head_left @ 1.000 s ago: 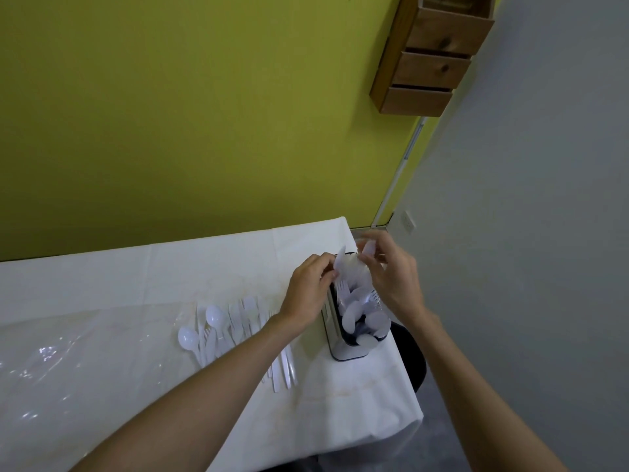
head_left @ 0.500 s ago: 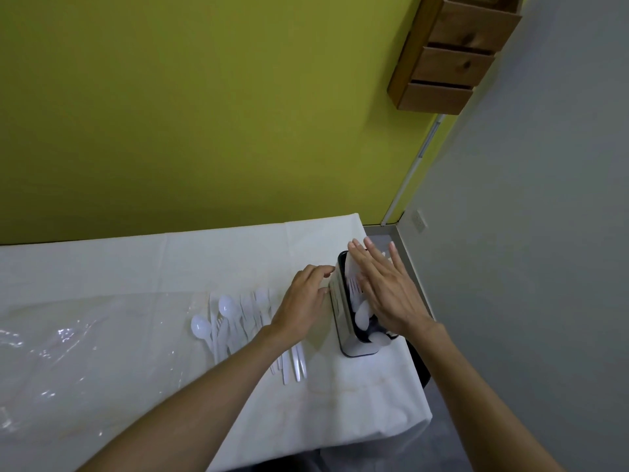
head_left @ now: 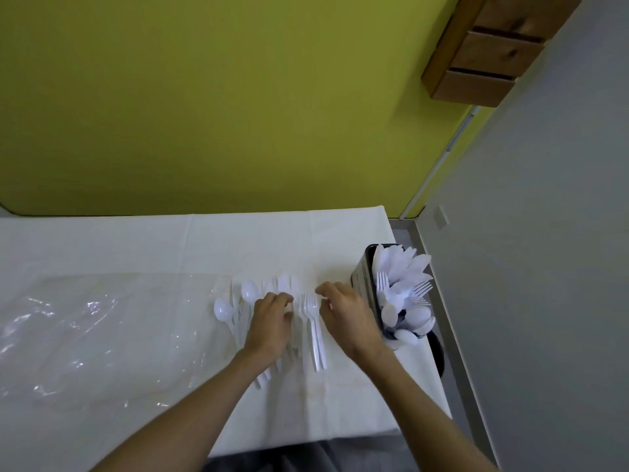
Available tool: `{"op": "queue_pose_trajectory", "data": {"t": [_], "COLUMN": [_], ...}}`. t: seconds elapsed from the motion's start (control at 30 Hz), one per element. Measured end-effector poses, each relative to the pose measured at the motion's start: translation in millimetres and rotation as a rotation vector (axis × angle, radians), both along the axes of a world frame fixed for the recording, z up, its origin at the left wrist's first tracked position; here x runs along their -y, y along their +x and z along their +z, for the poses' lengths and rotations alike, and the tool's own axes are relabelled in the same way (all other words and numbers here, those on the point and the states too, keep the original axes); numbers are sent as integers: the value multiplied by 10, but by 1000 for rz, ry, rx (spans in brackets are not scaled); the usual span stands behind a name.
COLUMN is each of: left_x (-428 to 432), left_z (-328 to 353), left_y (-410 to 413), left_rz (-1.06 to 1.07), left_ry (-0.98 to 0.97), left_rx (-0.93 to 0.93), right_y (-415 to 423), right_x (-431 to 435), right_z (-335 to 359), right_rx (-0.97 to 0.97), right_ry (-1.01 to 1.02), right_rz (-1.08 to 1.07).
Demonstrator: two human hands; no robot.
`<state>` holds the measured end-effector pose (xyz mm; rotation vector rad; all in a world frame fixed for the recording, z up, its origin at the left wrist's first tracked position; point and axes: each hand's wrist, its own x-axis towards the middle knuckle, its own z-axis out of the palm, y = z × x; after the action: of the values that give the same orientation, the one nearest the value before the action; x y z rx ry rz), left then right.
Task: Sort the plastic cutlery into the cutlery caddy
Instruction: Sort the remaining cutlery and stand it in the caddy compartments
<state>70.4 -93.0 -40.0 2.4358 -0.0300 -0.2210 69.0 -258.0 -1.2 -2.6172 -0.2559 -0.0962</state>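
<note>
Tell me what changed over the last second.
Both hands left the cutlery caddy and came back to the loose cutlery on the table: left hand on the pile, right hand beside the forks. The piece held over the caddy is gone. Caddy and spoons stayed put.

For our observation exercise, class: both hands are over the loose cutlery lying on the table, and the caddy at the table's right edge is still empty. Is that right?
Not quite. The head view shows the caddy already holding forks, spoons and other white pieces. The rest stands: the left hand and right hand are over the loose cutlery on the table.
</note>
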Motion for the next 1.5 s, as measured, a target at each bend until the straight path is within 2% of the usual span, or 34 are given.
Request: {"op": "queue_pose_trajectory", "data": {"t": [0.07,0.13,0.2,0.27,0.47,0.57,0.8,0.87,0.97,1.03,1.13,1.23,1.37,1.5], "left_x": [-103,-201,-281,-328,-445,-470,-481,-487,-511,-527,-549,-549,-437,-237], "left_z": [-134,-222,-323,-368,-452,-416,-450,-466,-505,-527,-507,-474,-354,-284], "left_y": [-127,-239,-312,-350,-419,-417,-424,-425,-416,-413,-420,-411,-335,-277], "left_rz": [-165,-341,-477,-526,-483,-492,-503,-509,-467,-419,-399,-279,-179,-215], "left_ry": [96,175,309,423,382,345,307,304,342,368,417,362,383,380], "left_rx": [-27,-43,31,60,125,72,159,163,191,229,289,301,224,149], "right_y": [-57,-140,-216,-255,-252,-243,-108,-92,-101,-101,-82,-38,5,-53], "right_x": [-58,-114,-178,-228,-324,-377,-200,-160,-242,-378,-575,-638,-552,-455], "right_z": [-251,-431,-521,-565,-573,-569,-550,-540,-540,-535,-544,-565,-552,-513], "right_rx": [-304,-466,-514,-508,-509,-513,-515,-490,-323,-254,-389,-497,-557,-534], "right_ry": [-2,7,28,41,123,98,120,88,-97,-144,-65,33,62,147], "right_rz": [-165,-275,-352,-386,-432,-440,-522,-509,-453,-360,-297,-359,-436,-488]}}
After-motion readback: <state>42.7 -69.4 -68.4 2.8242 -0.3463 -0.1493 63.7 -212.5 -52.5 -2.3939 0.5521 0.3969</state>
